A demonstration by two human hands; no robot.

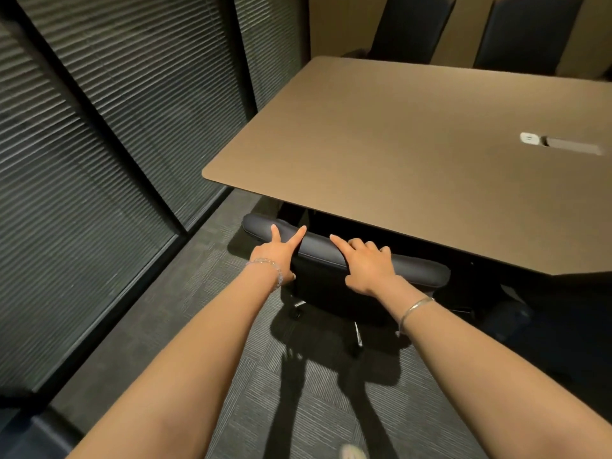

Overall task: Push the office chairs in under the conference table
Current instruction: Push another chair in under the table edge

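A black office chair [414, 265] stands at the near edge of the tan conference table [397, 144], its seat tucked under the tabletop and only its padded back top and wheeled base [357, 336] showing. My left hand [278, 253] lies over the left part of the back's top, two fingers spread forward and the thumb on the rear face. My right hand [367, 263] rests over the middle of the top edge, forefinger stretched out, other fingers curled, thumb behind. Both arms are nearly straight.
Two more dark high-backed chairs [410, 28] [526, 34] stand at the table's far side. A glass wall with closed blinds [116, 144] runs along the left, close to the table's corner. A white power outlet [530, 139] sits in the tabletop. The floor is grey carpet [212, 293].
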